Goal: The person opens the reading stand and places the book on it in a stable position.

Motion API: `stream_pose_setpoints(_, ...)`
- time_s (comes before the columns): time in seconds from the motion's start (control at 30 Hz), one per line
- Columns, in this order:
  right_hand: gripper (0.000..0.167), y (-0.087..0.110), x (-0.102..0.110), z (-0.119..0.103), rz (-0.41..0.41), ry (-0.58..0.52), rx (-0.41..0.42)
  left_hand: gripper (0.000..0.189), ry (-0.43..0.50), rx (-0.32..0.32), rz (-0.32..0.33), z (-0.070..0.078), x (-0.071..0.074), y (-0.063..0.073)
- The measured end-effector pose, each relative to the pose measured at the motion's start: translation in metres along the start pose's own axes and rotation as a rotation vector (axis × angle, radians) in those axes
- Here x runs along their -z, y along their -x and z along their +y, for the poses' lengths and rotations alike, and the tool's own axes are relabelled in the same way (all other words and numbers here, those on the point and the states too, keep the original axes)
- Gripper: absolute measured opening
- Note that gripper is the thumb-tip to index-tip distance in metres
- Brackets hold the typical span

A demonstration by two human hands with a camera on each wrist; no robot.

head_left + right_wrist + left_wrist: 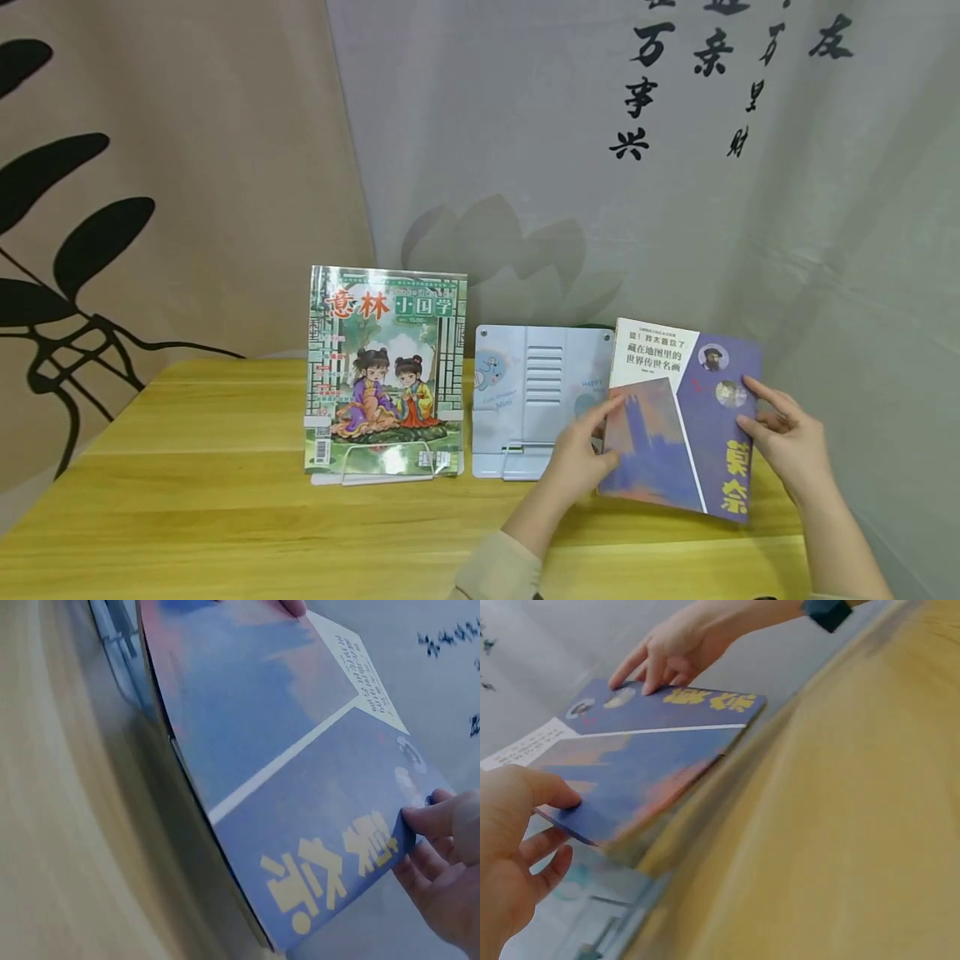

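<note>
A purple and white book (712,417) with yellow characters on its cover is held upright, slightly tilted, between both hands at the table's right side. My left hand (581,450) pinches its left edge, thumb on the front cover and other fingers behind, as the left wrist view shows on the book (652,765). On the opposite edge my right hand (791,437) grips it, with the thumb on the cover in the right wrist view of the book (285,772). Just left of it stands a pale blue book stand (543,383), partly hidden by the left hand and the book.
A green magazine (386,367) leans on another stand with a wire front support (387,475), left of the blue one. All stand on a yellow wooden table (300,533). Behind hangs a grey curtain (510,150) with black characters and leaf prints.
</note>
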State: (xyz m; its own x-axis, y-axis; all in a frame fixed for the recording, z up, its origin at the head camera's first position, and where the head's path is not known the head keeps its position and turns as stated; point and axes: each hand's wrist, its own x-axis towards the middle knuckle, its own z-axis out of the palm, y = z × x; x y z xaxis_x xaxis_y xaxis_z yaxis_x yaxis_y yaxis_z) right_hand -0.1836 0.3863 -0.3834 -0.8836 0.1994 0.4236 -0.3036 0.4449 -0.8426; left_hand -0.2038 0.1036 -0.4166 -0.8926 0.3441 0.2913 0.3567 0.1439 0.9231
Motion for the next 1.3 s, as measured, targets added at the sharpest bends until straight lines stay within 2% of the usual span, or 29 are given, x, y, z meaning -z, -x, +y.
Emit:
stream_pose_setpoints(0.23,0.056,0.001,-0.016,-0.03,0.081,0.064,0.121,0.07,-0.126,-0.164,0.059,0.012,0.028,-0.005)
stream_pose_setpoints(0.47,0.052,-0.001,-0.038,-0.058,0.176,0.141,0.183,0.062,-0.149,-0.229,0.123,0.02,0.054,-0.008)
stream_pose_setpoints(0.6,0.049,-0.006,-0.05,-0.069,0.219,0.147,0.23,0.061,-0.185,-0.313,0.177,0.027,0.068,-0.009)
stream_pose_setpoints(0.8,0.046,-0.014,-0.066,-0.085,0.275,0.051,0.316,0.057,-0.231,-0.415,0.27,0.042,0.085,-0.01)
stream_pose_setpoints(1.07,0.041,-0.025,-0.094,-0.106,0.325,-0.069,0.346,0.053,-0.222,-0.469,0.392,0.052,0.107,-0.011)
stream_pose_setpoints(1.3,0.042,-0.033,-0.119,-0.109,0.352,-0.115,0.49,0.05,-0.196,-0.496,0.452,0.05,0.126,-0.015)
